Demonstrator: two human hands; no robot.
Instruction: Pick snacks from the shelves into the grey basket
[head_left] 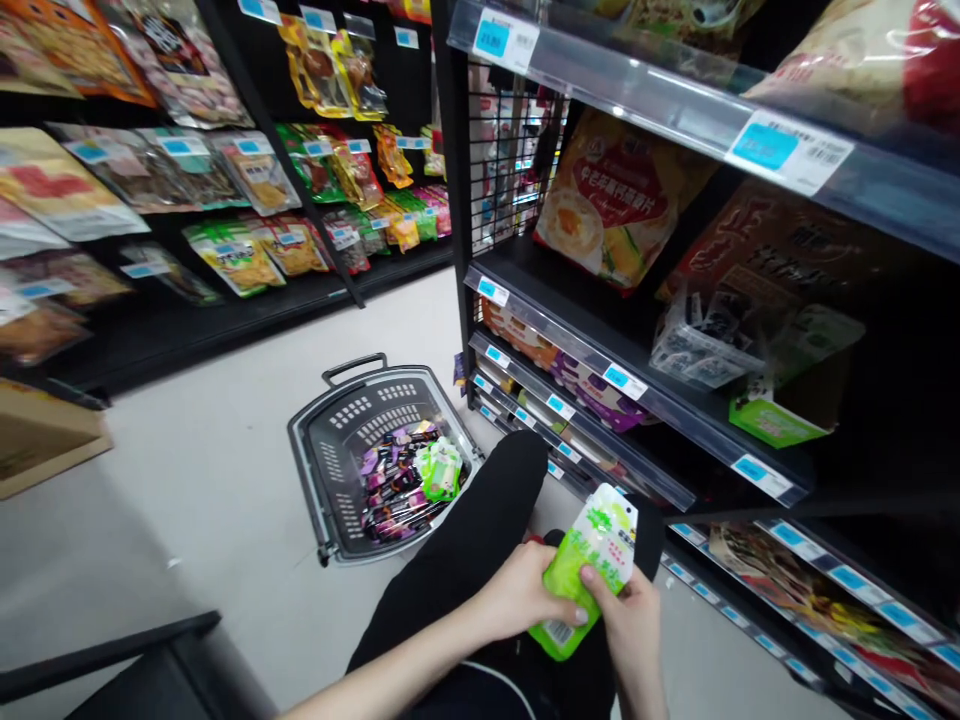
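Both my hands are closed around a green and white snack pouch, held tilted above my lap. My left hand grips its left edge and lower part, thumb across the front. On the lower right, my right hand holds it with the thumb pressed on the front. To the left of my knees, a dark grey shopping basket stands on the floor. Inside it lie many purple and black packets and several green and white pouches.
Shelving at my right holds an open green display box, a clear tub of small packets and a large red and yellow bag. Bagged snacks fill the far-left shelves. A cardboard box and black frame stand at left.
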